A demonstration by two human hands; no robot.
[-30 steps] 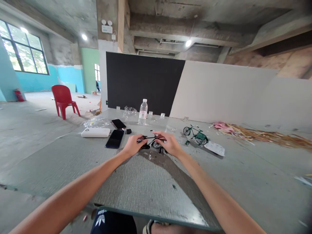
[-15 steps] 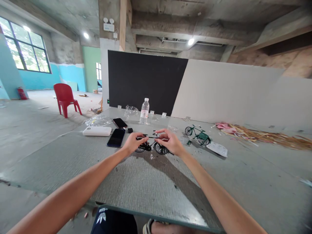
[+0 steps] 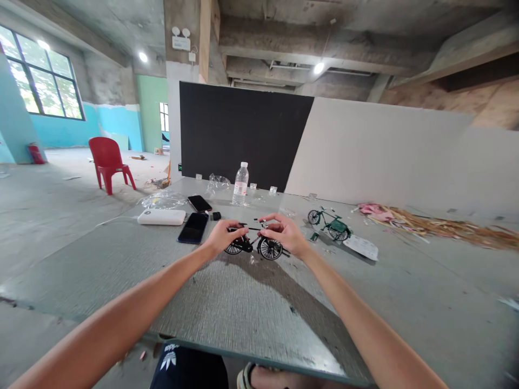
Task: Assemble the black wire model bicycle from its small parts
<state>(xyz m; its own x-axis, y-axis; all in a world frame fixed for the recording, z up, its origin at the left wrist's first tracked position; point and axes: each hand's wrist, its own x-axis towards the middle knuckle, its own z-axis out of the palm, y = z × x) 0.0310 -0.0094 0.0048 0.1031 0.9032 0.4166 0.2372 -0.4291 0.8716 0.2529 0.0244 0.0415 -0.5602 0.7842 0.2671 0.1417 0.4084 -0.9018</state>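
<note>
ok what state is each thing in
black model bicycle, upright, held by left hand and right hand
green model bicycle, upright
plastic bottle, upright, capped
nearer smartphone, flat, screen dark
farther smartphone, flat, screen dark
white power bank, lying flat
red plastic chair, upright
ceiling lamps, lit

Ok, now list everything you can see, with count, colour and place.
Table: one, grey, foreground
Black toy bicycle: one, black, mid-table
Green toy bicycle: one, green, table's right
Phones: two, dark, left of centre
Power bank: one, white, left of phones
Small cube: one, black, right of phones
Bottle: one, clear, white-capped, table's far side
Plastic wrap: several pieces, clear, table's far left
Strips: one pile, tan, right
Chair: one, red, left floor
Fire extinguisher: one, red, far left
Board: one, black, behind table
Lamps: at least two, white, overhead
Left hand: one, bare, at black toy bicycle's saddle
Right hand: one, bare, at its handlebar
</note>
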